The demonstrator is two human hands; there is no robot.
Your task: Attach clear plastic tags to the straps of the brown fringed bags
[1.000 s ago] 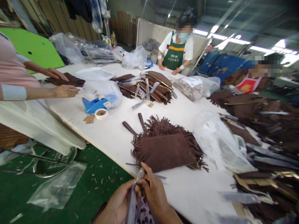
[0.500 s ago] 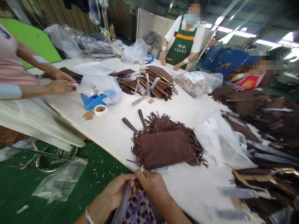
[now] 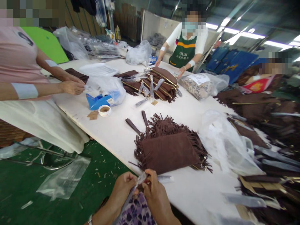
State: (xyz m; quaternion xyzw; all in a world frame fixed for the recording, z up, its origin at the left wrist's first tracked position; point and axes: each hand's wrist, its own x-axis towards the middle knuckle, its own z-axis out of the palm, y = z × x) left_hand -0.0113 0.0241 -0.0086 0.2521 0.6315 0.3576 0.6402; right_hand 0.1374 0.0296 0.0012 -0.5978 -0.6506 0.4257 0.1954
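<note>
Plastic strip now shows more between left hand and right hand, both pinching it, so handling is two-handed.

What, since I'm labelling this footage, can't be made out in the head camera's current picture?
All in the head view:
- What, if anything, is inside the clear plastic: hidden by the fingers of the left hand and right hand.
- What lies directly under the flat brown pouch: the pouch covers it.
- Print on the white sticker: too small.
- Far end of the brown pile: blurred, cut off by the right edge.
</note>
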